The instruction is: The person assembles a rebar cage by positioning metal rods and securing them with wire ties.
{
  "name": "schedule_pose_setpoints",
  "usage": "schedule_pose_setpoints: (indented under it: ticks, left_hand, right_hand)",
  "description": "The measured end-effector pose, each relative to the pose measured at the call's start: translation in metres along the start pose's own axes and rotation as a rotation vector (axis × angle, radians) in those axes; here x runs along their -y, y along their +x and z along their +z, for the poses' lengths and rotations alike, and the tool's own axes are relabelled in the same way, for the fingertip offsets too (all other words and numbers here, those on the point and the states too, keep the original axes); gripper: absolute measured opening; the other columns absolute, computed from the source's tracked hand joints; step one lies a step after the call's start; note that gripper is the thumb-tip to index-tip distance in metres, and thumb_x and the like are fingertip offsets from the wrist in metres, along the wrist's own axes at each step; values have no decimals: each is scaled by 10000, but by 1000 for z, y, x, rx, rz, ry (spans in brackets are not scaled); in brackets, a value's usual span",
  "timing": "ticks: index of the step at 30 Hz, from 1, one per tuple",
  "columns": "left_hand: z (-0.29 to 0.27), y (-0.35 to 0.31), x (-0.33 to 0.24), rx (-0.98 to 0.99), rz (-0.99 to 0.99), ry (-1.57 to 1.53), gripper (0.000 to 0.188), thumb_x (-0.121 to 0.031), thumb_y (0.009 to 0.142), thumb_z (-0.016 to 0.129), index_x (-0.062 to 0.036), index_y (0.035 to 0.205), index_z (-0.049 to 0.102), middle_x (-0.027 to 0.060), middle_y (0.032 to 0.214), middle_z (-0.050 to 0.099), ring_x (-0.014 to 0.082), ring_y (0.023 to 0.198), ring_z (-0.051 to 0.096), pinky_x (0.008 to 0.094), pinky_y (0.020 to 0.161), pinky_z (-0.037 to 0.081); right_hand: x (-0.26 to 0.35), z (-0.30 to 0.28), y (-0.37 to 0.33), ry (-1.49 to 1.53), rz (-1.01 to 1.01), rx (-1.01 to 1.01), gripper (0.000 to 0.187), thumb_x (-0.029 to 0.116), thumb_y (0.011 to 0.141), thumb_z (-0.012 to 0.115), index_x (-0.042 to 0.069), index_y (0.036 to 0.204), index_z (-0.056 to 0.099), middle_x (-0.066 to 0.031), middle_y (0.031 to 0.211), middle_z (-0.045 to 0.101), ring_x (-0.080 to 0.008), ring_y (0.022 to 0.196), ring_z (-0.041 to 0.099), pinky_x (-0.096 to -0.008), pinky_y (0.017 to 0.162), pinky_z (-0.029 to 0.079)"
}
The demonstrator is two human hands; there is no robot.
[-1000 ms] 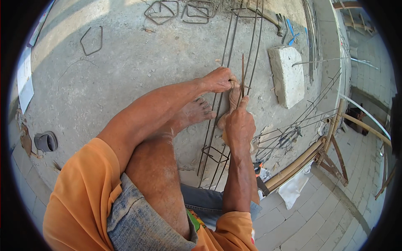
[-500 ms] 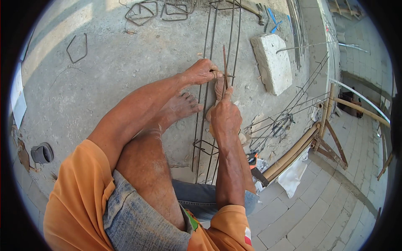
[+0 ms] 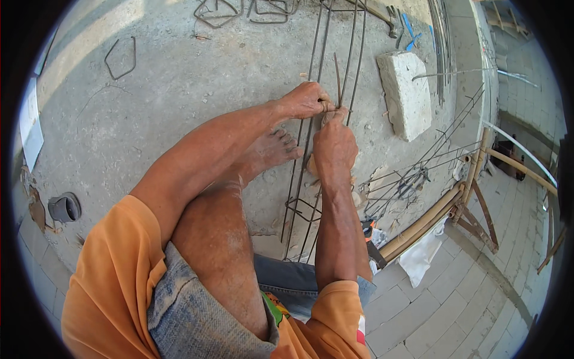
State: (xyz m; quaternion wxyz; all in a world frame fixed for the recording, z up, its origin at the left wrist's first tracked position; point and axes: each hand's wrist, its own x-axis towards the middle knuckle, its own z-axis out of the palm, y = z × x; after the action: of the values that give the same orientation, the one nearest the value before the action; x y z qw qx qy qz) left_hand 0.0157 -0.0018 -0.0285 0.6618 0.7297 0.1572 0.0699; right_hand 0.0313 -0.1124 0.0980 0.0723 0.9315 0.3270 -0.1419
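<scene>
A long, narrow rebar cage (image 3: 292,206) lies on the concrete floor, running away from me between my feet. My left hand (image 3: 306,100) reaches across its left bars, thumb and fingers pinched together at a cross tie (image 3: 350,110); what they pinch is too small to make out. Close beside it, my right hand (image 3: 336,146) is closed around the near end of a thin rusty rod (image 3: 338,81), which points away from me over the cage. The fingertips of both hands nearly meet. My bare left foot (image 3: 275,149) rests against the cage's left side.
A pale concrete block (image 3: 406,96) sits right of the cage. Beyond lie a hammer (image 3: 391,29), blue-handled pliers (image 3: 410,33) and bent wire stirrups (image 3: 218,13). Loose rebar (image 3: 412,170), bamboo poles (image 3: 421,224) and a saw (image 3: 375,254) lie at right. A grey cup-like object (image 3: 64,207) is at left.
My right hand has moved forward along the cage, closer to my left hand, and the rod has moved forward with it. The whole view has shifted slightly. My left hand keeps its pinch.
</scene>
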Motion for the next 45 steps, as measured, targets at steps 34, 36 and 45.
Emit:
schedule_pose_setpoints:
  ticks: [34, 36, 45]
  left_hand:
    - [-5, 0, 7, 48, -33, 90, 293, -297, 851, 717, -4, 845, 719, 93, 603, 574, 151, 588, 464, 363, 570, 404]
    - [0, 0, -5, 44, -25, 30, 285, -288, 853, 711, -3, 849, 718, 101, 605, 580, 160, 589, 468, 368, 580, 407]
    - [2, -2, 5, 10, 27, 33, 280, -288, 862, 701, -9, 868, 722, 105, 602, 577, 152, 572, 476, 376, 564, 406]
  right_hand:
    - [-6, 6, -10, 0, 30, 68, 582, 83, 837, 525, -88, 1376, 390, -259, 763, 666, -407, 731, 682, -483, 633, 534]
    - [-6, -4, 21, -13, -18, 67, 551, 97, 876, 526, -112, 1356, 355, -270, 834, 677, -419, 771, 683, -492, 681, 540]
    - [-6, -5, -19, -11, 94, 53, 621, 74, 805, 564, -73, 1384, 396, -262, 750, 662, -405, 717, 681, -481, 634, 532]
